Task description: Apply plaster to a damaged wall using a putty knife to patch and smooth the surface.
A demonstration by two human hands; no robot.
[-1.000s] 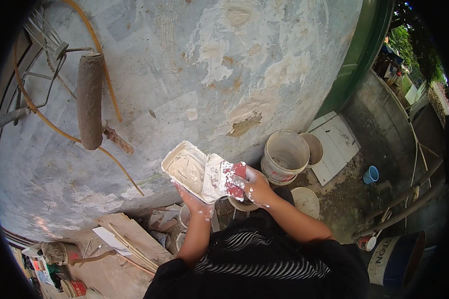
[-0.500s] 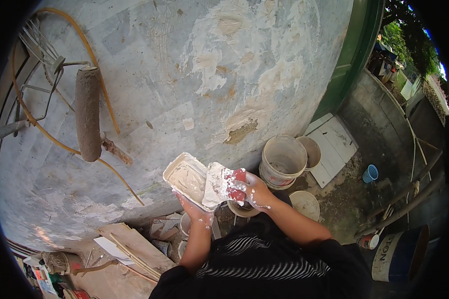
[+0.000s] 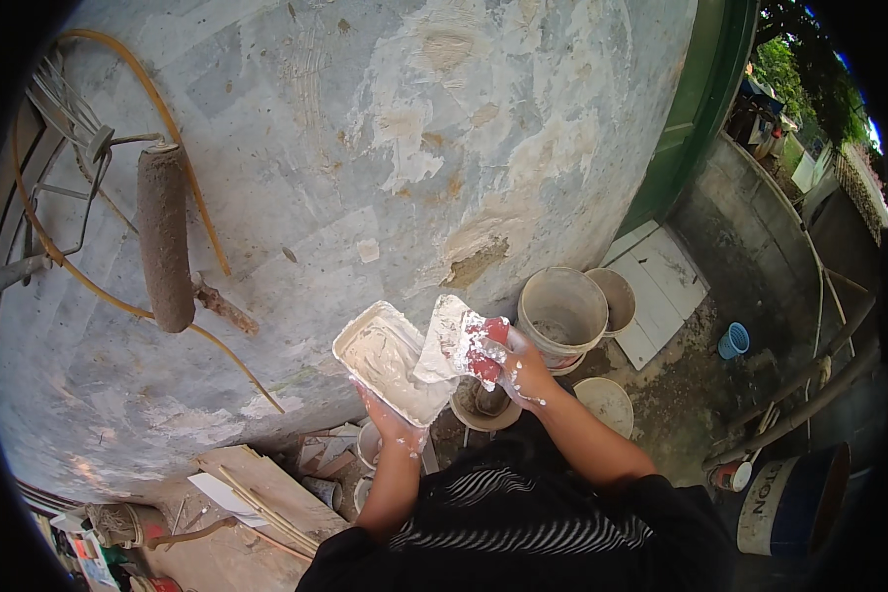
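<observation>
My left hand [image 3: 393, 418] grips a shallow rectangular tray [image 3: 343, 344] from below. Beige wet filler [image 3: 380, 352] lies spread inside it. My right hand [image 3: 525, 371] is closed round the red handle of a putty knife [image 3: 447, 332], whose broad blade is smeared with filler and hangs over the tray's right side. White splashes cover the handle and my fingers. Ahead of both hands, the grey wall [image 3: 306, 168] carries pale patches, and a rough hole [image 3: 479, 262] shows low in it.
A paint roller [image 3: 165, 237] and a yellow hose [image 3: 173, 109] hang at the left. Right of my hands stand a large bucket [image 3: 562, 311], a smaller one [image 3: 615, 301] and a blue cup [image 3: 733, 341]. Boards [image 3: 266, 488] lie lower left; a drum [image 3: 794, 500] stands lower right.
The putty knife has moved right and up, off much of the filler, and its blade now carries less. The tray has shifted slightly right.
</observation>
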